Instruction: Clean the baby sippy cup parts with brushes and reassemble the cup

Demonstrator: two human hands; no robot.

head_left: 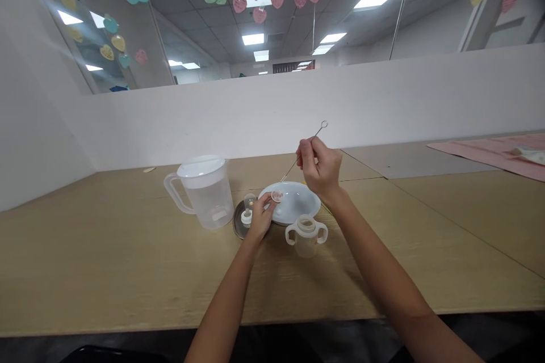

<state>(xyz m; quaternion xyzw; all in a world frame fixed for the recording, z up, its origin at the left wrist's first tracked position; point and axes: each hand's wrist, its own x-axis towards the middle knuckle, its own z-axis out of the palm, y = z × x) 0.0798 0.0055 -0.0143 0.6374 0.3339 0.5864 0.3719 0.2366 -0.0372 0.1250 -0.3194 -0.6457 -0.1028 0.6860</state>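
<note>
My left hand (260, 216) pinches a small round clear nipple piece (277, 196) over the edge of a white bowl (298, 204). My right hand (320, 169) grips a thin wire brush (317, 133) with a loop at its top end; the wire slants down toward the nipple piece. A clear two-handled baby bottle (306, 233) stands open just in front of the bowl. Left of my left hand, a small metal dish (237, 220) holds small clear bottle parts (247, 209).
A translucent plastic jug (204, 191) with a white lid stands left of the dish on the wooden table (106, 261). A white partition wall (383, 102) runs behind the table. A pink cloth (494, 150) lies at the far right.
</note>
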